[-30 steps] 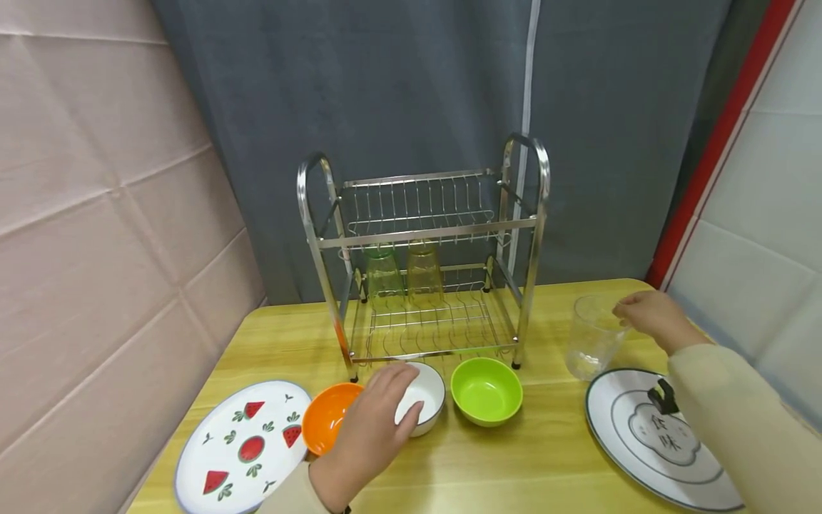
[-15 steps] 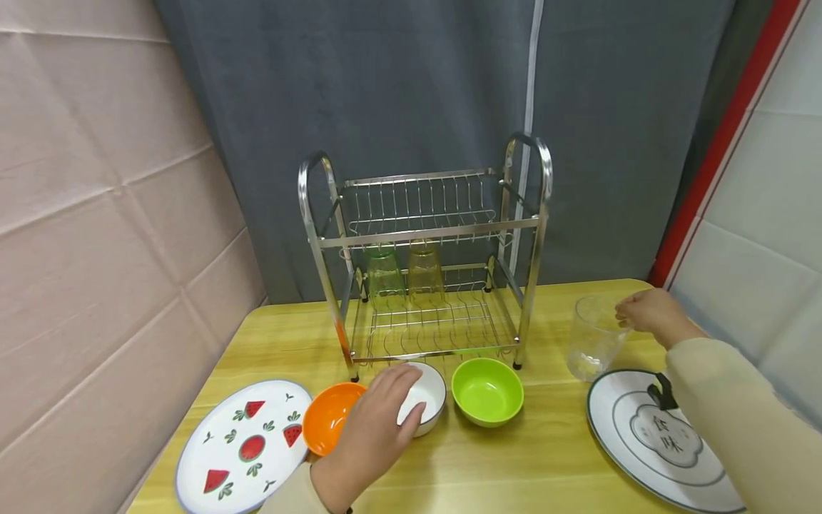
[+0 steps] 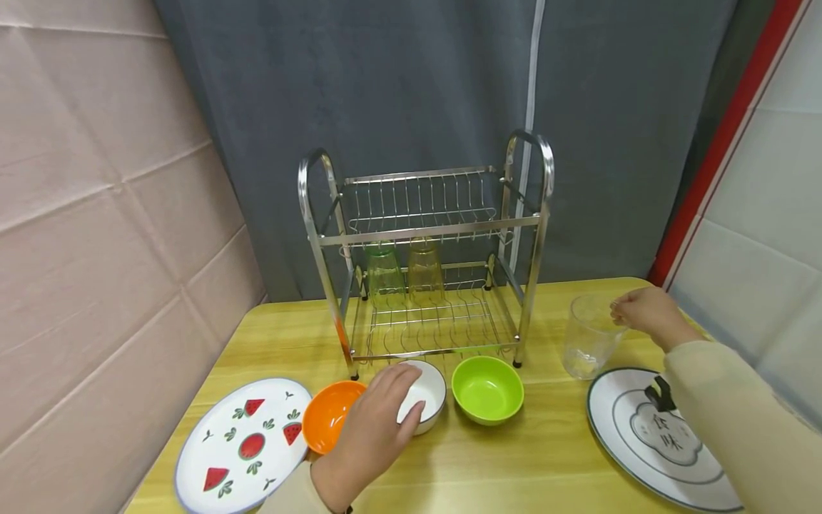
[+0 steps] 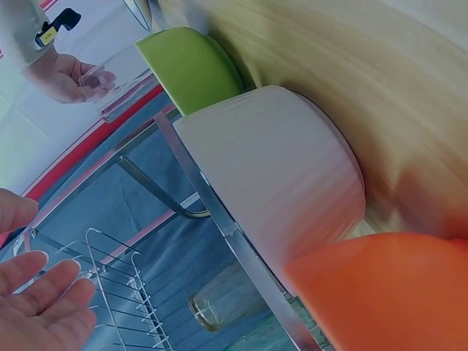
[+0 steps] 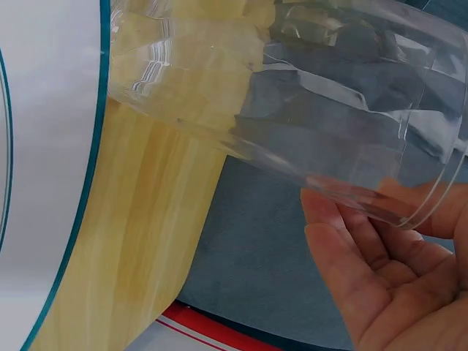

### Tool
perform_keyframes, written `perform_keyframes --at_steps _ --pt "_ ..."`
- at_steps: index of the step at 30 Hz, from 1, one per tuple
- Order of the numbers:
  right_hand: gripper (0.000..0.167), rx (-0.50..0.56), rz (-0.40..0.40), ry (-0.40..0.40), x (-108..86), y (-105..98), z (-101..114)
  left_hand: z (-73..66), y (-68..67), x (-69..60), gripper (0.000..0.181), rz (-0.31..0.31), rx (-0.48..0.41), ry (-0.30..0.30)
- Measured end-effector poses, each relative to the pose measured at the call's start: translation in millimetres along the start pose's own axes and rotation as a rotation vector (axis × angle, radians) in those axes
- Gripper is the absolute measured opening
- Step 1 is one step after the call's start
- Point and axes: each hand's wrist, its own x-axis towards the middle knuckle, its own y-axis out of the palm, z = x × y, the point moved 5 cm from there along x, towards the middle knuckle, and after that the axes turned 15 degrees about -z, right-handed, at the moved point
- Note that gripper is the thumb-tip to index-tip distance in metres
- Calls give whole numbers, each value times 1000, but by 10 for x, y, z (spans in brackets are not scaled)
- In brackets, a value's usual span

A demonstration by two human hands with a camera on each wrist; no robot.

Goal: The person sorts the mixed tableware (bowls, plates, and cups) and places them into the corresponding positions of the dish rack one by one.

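Note:
At the right, my right hand (image 3: pixel 648 313) pinches the rim of a clear cup (image 3: pixel 587 346), with the thumb and fingers (image 5: pixel 344 285) on either side of its wall in the right wrist view. The cup's base is close to the table behind a large plate; contact cannot be told. My left hand (image 3: pixel 375 421) hovers over the orange bowl (image 3: pixel 326 414) and the white bowl (image 3: pixel 427 396), fingers loosely spread, holding nothing. In the left wrist view, its fingers (image 4: pixel 44 292) are apart from the bowls. A green bowl (image 3: pixel 488 391) stands beside the white one.
A two-tier metal dish rack (image 3: pixel 427 233) stands at the back. On its lower tier, a green glass (image 3: pixel 385 278) and a yellow glass (image 3: pixel 425 277) are upside down. A watermelon-patterned plate (image 3: pixel 225 428) lies left, a dark-rimmed plate (image 3: pixel 616 407) right. Walls flank the table (image 3: pixel 488 471).
Over the last half second, my right hand and the clear cup shift slightly to the left. The left hand stays over the bowls.

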Motion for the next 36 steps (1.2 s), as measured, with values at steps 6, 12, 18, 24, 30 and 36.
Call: perform_keyframes --at_steps 6,12,18,24,30,36 --pt "34 -43 -14 -72 -62 -34 119 -3 -8 -3 40 21 13 6" --pt "35 -97 -9 -141 -194 -106 359 -19 -22 13 40 22 22 27" --pt "34 -105 11 -178 -319 -109 594 -22 -32 22 42 13 23 38" --pt "29 -124 27 -230 -401 -60 788 -21 -48 24 42 10 29 30" --pt "29 -147 59 -262 -501 -16 972 -81 -49 109 40 38 18 35" --pt "25 -141 56 -309 -596 62 1180 -175 -71 246 39 31 -6 74"
